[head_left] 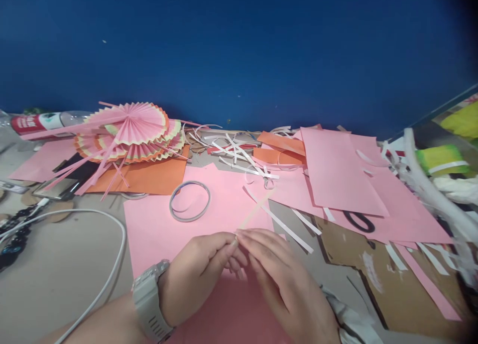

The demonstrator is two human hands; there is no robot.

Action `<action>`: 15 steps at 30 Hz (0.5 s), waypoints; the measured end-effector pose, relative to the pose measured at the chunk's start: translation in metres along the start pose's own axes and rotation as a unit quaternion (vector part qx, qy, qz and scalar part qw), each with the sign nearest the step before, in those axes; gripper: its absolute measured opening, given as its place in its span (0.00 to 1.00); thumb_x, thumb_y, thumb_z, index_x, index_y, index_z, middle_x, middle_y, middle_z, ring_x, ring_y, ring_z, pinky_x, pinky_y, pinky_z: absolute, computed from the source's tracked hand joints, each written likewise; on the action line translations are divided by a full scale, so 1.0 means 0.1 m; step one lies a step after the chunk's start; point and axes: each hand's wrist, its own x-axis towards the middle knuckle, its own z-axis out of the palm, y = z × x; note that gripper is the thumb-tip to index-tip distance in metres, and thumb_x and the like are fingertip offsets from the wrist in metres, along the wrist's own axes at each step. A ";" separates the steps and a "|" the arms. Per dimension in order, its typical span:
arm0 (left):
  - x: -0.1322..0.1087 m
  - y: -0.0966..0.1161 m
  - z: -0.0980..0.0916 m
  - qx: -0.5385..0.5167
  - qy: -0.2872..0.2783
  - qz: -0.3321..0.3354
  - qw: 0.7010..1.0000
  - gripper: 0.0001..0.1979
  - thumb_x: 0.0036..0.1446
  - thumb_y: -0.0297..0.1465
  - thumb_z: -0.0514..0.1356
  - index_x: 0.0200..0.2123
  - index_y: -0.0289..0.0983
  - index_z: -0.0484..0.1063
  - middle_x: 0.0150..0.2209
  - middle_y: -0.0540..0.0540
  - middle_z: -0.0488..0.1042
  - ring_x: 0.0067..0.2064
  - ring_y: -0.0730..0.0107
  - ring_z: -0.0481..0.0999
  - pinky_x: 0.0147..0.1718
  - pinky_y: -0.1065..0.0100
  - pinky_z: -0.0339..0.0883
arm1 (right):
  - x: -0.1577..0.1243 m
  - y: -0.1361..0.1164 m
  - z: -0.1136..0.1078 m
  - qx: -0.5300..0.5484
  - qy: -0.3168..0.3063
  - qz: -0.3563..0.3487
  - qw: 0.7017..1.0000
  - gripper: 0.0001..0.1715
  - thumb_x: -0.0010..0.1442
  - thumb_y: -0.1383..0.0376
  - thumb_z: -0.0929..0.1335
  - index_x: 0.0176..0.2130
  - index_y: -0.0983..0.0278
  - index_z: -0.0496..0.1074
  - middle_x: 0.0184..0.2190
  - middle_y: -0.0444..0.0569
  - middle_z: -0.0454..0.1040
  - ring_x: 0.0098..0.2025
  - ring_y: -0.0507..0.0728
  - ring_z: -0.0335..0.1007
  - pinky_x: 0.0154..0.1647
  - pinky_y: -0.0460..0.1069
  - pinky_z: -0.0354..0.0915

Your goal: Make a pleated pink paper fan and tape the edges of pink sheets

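A thin pale strip (257, 208) slants up and away from my fingertips over a pink paper sheet (160, 222). My left hand (203, 269), with a grey watch on its wrist, pinches the strip's near end between thumb and forefinger. Against that same end, the closed fingertips of my right hand (278, 272) meet the left ones. The exact grip there is partly hidden by the fingers. Beyond the left hand, a nearly used-up ring of tape (189, 201) lies flat on the pink sheet.
Pleated paper fans (130, 130) with pink sticks lie back left on orange paper (149, 177). White paper strips (239, 152) are heaped at the back. Pink sheets (343, 174) and cardboard (347, 244) cover the right. A white cable (121, 234) curves across the left, and a blue wall (239, 55) stands behind.
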 end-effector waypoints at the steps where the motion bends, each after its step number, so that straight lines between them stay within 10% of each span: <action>1: 0.00 0.00 0.00 0.003 0.000 0.002 1.000 0.17 0.64 0.30 0.46 0.30 0.34 0.71 0.28 0.48 0.73 0.32 0.74 0.73 0.36 0.72 0.67 | 0.00 0.00 0.00 0.002 0.000 0.001 1.000 0.25 0.60 0.73 0.58 0.55 0.61 0.61 0.52 0.49 0.68 0.55 0.55 0.60 0.52 0.53 0.63; 15: -0.01 0.00 -0.01 0.005 -0.014 0.000 1.000 0.17 0.64 0.32 0.45 0.31 0.34 0.70 0.29 0.47 0.74 0.33 0.72 0.73 0.37 0.70 0.67 | -0.02 0.02 0.00 0.039 -0.012 0.022 0.999 0.24 0.60 0.73 0.59 0.55 0.62 0.60 0.52 0.49 0.67 0.55 0.53 0.58 0.54 0.51 0.61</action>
